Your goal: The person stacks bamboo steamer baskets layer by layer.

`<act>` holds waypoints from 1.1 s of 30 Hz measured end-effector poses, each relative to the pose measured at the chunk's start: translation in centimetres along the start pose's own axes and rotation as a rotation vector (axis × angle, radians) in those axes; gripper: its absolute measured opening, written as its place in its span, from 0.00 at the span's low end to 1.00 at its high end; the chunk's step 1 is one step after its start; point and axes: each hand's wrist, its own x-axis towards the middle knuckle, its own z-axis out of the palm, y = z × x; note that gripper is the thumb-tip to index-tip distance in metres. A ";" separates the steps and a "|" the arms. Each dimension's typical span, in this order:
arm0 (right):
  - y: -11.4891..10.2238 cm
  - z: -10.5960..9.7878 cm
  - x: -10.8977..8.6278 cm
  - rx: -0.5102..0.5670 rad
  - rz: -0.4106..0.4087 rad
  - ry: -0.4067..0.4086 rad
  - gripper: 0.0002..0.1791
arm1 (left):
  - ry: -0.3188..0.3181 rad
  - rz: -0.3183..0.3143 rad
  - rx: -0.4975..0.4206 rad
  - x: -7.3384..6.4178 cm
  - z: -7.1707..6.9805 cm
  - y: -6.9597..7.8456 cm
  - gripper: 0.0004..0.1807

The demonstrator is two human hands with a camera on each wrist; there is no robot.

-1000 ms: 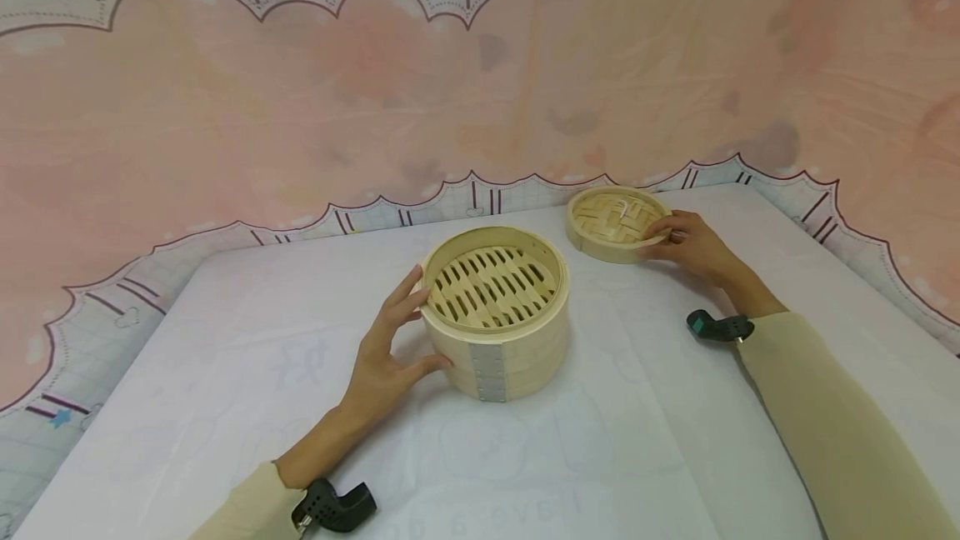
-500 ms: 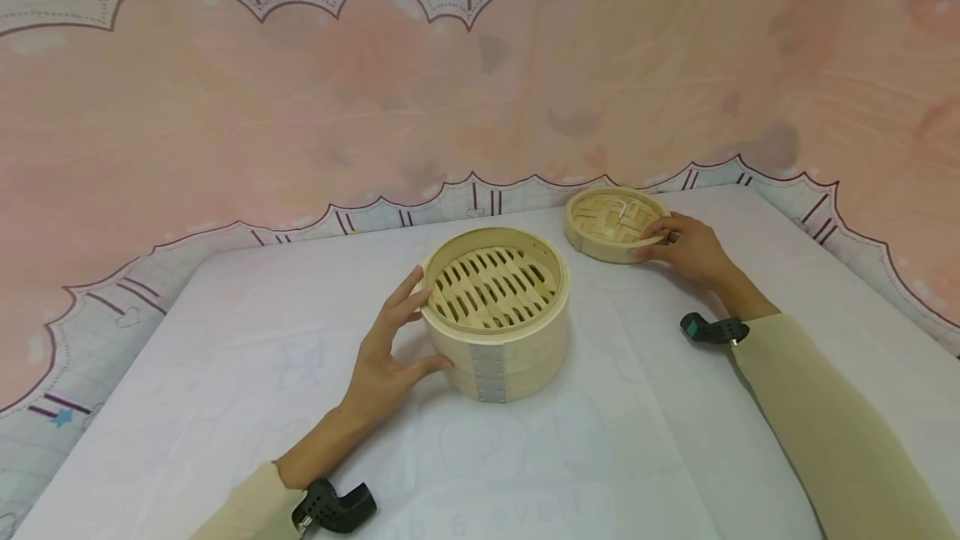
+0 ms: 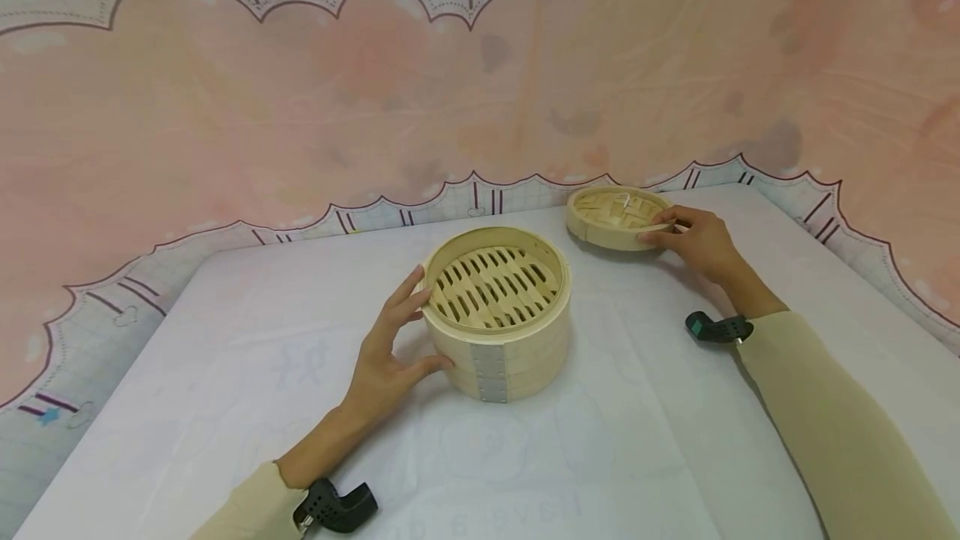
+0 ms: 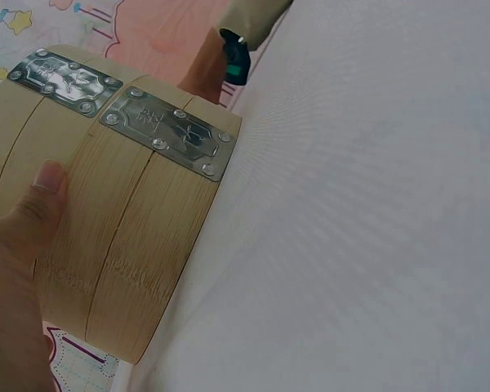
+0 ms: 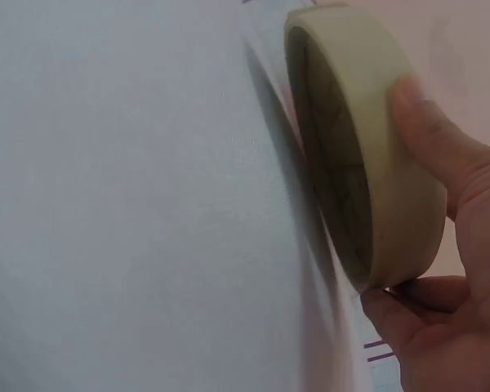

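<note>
A round bamboo steamer (image 3: pixel 528 361) with a slatted inner floor stands upright on the white-covered table. My left hand (image 3: pixel 386 361) holds its left side, fingertips at the upper rim and thumb low on the wall. Metal plates (image 4: pixel 167 131) join the tiers in the left wrist view. Farther back and right, my right hand (image 3: pixel 701 244) grips the edge of the woven steamer lid (image 3: pixel 611 211). The lid (image 5: pixel 400 171) is raised off the table with its hollow underside showing in the right wrist view. Some right fingertips are hidden beneath it.
A white cloth (image 3: pixel 247 373) with faint printing covers the table. Behind the lid, the table's back edge meets a pink patterned curtain (image 3: pixel 420 98) with scalloped borders. Black wrist devices (image 3: pixel 718 328) sit at both cuffs.
The lid, lying on the table at first, shifted slightly left and is now lifted a little and tilted, back towards the right. My left hand and the steamer have stayed in place.
</note>
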 end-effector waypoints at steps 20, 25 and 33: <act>-2.3 -0.9 -0.3 0.056 -0.110 0.061 0.33 | 0.001 0.016 0.005 0.0 -0.1 -0.1 0.49; -3.3 -0.9 -0.9 0.079 -0.145 0.066 0.29 | -0.001 0.023 0.000 -0.2 -0.1 -0.3 0.48; -5.2 -1.1 -1.9 0.138 -0.182 0.035 0.24 | 0.006 0.056 -0.014 -0.5 -0.3 -0.5 0.43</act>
